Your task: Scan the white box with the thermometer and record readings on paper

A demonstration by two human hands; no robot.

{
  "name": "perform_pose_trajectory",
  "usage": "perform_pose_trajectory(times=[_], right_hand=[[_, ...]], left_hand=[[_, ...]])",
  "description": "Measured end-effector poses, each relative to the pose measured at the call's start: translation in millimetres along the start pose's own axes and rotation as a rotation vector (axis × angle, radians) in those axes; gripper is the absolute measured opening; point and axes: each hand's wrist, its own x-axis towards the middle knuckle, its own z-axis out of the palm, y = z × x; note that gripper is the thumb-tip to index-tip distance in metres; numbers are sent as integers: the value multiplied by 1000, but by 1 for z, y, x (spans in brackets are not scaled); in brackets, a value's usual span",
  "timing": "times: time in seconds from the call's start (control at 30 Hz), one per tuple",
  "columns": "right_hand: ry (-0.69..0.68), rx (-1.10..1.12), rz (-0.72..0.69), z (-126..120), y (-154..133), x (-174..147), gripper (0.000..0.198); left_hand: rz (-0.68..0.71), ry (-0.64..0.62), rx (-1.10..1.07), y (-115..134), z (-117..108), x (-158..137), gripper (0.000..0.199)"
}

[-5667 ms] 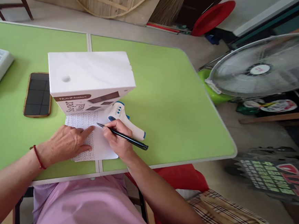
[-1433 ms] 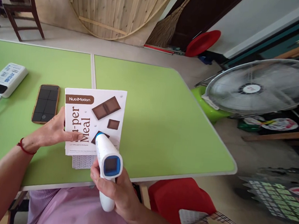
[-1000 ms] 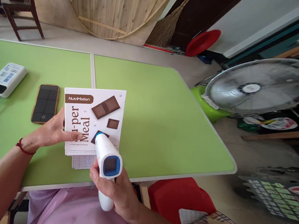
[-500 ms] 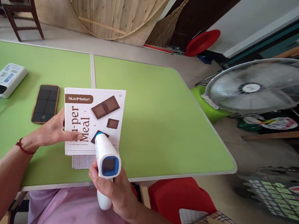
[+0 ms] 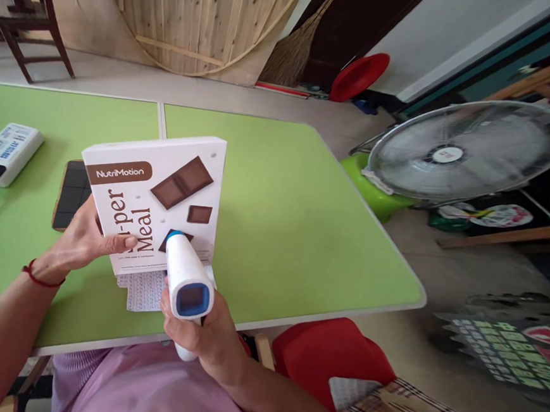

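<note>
Head view, left hand (image 5: 82,238) with fingers gripping a tilted box (image 5: 162,191), box over written paper (image 5: 144,291) on the green surface (image 5: 301,233), right hand (image 5: 210,337) with fingers wrapped round a thermometer (image 5: 184,265), its blue end before the box.

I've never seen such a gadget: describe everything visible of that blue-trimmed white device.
The device looks like smooth white plastic, pistol-shaped, with a dark, blue-framed screen nearest and a blue tip farthest. The right hand grips its handle, its barrel pointing toward the box; whether the two touch is unclear.
</note>
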Motion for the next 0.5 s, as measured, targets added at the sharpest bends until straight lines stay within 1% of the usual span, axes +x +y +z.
perform_pose_trajectory(times=[0.1,0.23,0.33,0.43,0.5], right_hand=[[16,-70,-2,-6,-7,9,31],[73,-247,-54,-29,-13,18,28],[90,-389,-41,-50,-15,19,29],[92,-543,-43,-69,-16,19,32],[163,-696,-85,-80,-18,23,35]], left_hand=[[58,69,30,-1,2,1,50],[129,221,146,-8,3,3,63],[148,310,199,-11,3,4,69],[141,335,242,-15,3,6,63],[142,321,253,-19,2,8,61]])
